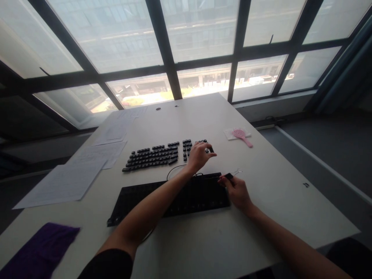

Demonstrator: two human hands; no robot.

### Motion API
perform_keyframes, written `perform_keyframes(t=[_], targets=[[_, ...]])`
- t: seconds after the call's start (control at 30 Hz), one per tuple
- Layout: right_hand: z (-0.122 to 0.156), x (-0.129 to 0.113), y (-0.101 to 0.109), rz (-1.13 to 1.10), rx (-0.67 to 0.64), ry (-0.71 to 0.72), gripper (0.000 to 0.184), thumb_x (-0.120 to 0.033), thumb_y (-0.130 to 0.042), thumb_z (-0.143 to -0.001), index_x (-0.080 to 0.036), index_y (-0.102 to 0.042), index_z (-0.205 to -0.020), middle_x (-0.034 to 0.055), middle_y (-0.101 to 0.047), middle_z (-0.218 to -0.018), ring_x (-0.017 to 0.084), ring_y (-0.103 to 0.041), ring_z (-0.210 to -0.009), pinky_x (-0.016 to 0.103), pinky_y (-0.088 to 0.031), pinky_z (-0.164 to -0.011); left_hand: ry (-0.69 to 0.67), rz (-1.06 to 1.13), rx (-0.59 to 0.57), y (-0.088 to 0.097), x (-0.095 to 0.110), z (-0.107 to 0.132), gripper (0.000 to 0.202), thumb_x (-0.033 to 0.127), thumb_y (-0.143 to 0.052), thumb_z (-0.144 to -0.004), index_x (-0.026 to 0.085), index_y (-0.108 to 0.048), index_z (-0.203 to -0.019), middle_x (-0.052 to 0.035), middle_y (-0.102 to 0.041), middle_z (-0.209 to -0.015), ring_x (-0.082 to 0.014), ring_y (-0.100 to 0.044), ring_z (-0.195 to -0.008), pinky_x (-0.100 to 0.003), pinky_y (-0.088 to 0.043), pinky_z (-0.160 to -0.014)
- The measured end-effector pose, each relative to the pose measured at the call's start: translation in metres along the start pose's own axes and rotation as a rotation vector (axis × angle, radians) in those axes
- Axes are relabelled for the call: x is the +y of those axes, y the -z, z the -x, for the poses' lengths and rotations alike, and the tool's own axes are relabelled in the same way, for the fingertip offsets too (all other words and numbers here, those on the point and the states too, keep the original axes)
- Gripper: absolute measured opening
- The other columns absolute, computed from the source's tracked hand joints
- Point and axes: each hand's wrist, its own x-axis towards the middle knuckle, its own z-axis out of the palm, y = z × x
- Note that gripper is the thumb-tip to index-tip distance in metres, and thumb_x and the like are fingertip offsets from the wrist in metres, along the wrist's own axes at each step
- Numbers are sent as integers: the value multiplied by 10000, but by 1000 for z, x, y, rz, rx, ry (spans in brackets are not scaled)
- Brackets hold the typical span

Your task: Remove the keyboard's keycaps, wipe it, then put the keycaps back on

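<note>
A black keyboard (pixel 136 197) lies on the white table before me, partly covered by my left forearm. Beyond it, loose black keycaps (pixel 154 157) are laid out in rows. My left hand (pixel 199 155) reaches across the keyboard to the right end of these rows. Its thumb and forefinger close around a small dark keycap (pixel 211 149). By the keyboard's right end, my right hand (pixel 240 193) grips a keycap puller (pixel 229 176) with a black body, its thin wire loops pointing away to the right. The thumb and finger tips are close to the keyboard's upper right corner.
A pink hairbrush (pixel 240 134) rests on a white packet (pixel 229 134) at the right. Paper sheets (pixel 64 180) cover the left side, and a purple cloth (pixel 40 248) lies at the near left. A cable (pixel 174 167) curves behind the keyboard. Windows (pixel 200 31) stand beyond the table.
</note>
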Motion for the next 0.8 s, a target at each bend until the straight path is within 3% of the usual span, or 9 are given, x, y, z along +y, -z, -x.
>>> perform_keyframes(t=[0.1, 0.27, 0.63, 0.73, 0.8], targets=[[0, -1, 0, -3, -1, -4, 404, -536, -587, -915, -172, -750, -977, 107, -770, -865, 259, -732, -788, 361, -573, -753, 5, -150, -107, -23, -17, -27, 306, 411, -794, -785, 193, -747, -994, -74, -716, -966, -263, -569, -997, -403, -431, -910], [0, -4, 0, 35, -13, 7, 390, -517, -563, -935, -179, -754, -970, 97, -769, -851, 249, -726, -767, 338, -565, -721, 24, -221, -155, -38, -28, -28, 338, 452, -802, -761, 196, -763, -978, -92, -675, -1052, -301, -520, -1060, -428, -397, -925], [-1, -2, 1, 43, -17, 20, 409, -537, -574, -925, -168, -746, -961, 100, -769, -847, 246, -730, -766, 340, -574, -722, 6, -206, -115, -27, -39, -19, 421, 484, -831, -710, 199, -779, -1016, -96, -672, -1022, -303, -540, -1023, -432, -433, -905], [-1, -2, 1, 11, -20, 12, 410, -542, -587, -916, -165, -740, -961, 103, -771, -861, 245, -733, -773, 341, -580, -723, -27, -150, -51, -12, -35, -15, 397, 456, -815, -741, 192, -775, -1034, -92, -677, -986, -277, -565, -971, -419, -447, -904], [-1, -4, 2, -17, -24, 12, 398, -534, -596, -912, -162, -734, -951, 103, -770, -863, 243, -732, -774, 344, -585, -727, -57, -92, 1, 9, -33, -5, 331, 434, -773, -797, 190, -775, -1019, -79, -674, -933, -248, -580, -925, -400, -455, -901]])
